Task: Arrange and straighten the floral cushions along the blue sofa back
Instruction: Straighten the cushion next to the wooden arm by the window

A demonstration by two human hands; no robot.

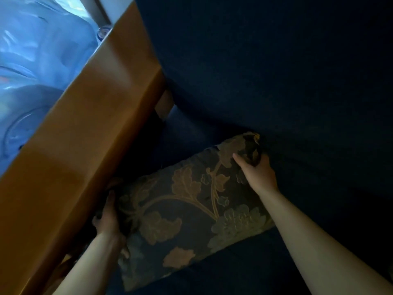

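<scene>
No writing, label, brand, number or sign can be read anywhere in this dim view.
</scene>
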